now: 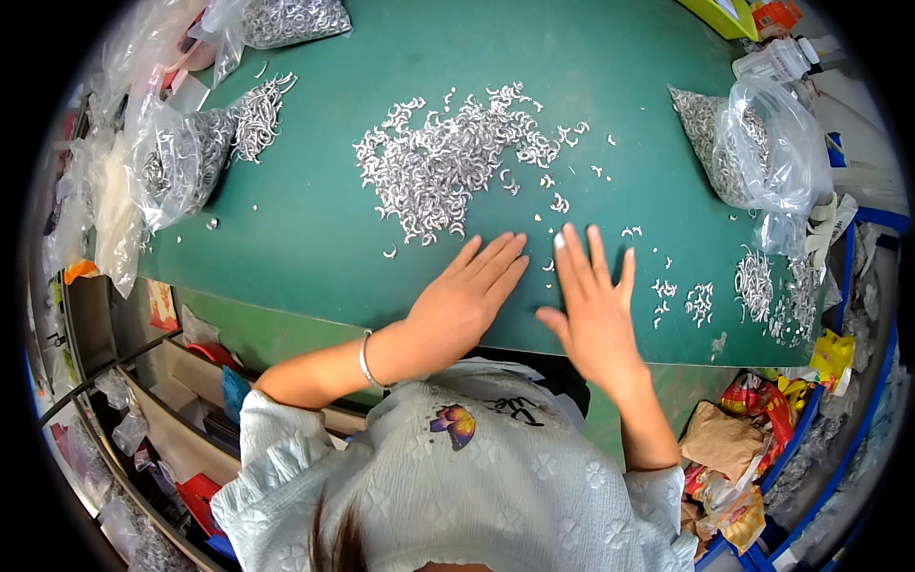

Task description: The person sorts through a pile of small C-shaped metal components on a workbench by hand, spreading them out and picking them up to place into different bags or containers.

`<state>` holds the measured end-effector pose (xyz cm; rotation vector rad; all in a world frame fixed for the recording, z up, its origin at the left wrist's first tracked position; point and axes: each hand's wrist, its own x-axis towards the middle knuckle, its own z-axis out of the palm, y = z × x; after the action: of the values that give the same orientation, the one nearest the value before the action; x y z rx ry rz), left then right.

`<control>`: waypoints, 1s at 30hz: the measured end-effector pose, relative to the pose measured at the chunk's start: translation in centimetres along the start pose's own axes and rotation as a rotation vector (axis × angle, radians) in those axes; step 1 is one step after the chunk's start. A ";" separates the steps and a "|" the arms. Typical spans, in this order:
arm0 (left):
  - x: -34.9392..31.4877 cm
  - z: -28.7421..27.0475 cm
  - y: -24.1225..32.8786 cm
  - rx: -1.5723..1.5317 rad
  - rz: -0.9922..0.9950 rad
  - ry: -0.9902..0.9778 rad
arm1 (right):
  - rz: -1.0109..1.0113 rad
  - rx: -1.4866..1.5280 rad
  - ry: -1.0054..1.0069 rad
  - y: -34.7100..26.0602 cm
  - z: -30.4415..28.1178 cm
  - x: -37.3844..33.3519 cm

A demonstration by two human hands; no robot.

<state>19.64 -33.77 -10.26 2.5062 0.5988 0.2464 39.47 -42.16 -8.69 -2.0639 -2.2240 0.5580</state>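
A broad heap of small silvery crescent-shaped metal pieces (pixel 434 162) lies in the middle of the green tabletop (pixel 315 248). My left hand (pixel 457 300) is palm down just below the heap, fingers stretched out and close together, a bracelet on the wrist. Beside it on the right, my right hand (pixel 591 305) lies flat with its fingers spread. Neither hand holds anything. A few stray crescents (pixel 559 203) lie just beyond the right fingertips. Small separate clusters (pixel 699 303) of pieces sit to the right of that hand.
Open plastic bags of metal pieces stand at the left (pixel 191 157) and right (pixel 753 143) of the table. Another filled bag (pixel 295 21) lies at the back left. A long-piece pile (pixel 753 286) is near the right edge. Shelving (pixel 191 372) stands below left, packets (pixel 729 439) below right.
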 end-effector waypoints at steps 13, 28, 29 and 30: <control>-3.1 1.5 1.0 -0.048 0.043 0.055 | -0.056 0.016 0.040 1.4 -0.4 1.1; -7.5 -0.3 -2.1 0.120 -0.396 0.338 | 0.136 -0.067 0.044 3.9 0.5 -3.8; -7.4 -0.2 -2.1 0.122 -0.393 0.347 | 0.165 -0.093 0.064 4.6 0.4 -4.3; -7.2 -0.2 -2.0 0.111 -0.378 0.353 | 0.194 -0.089 0.101 5.1 0.3 -4.5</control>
<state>12.52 -35.51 -11.56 2.4059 1.2399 0.5272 44.74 -46.38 -9.61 -2.3121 -2.0434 0.3627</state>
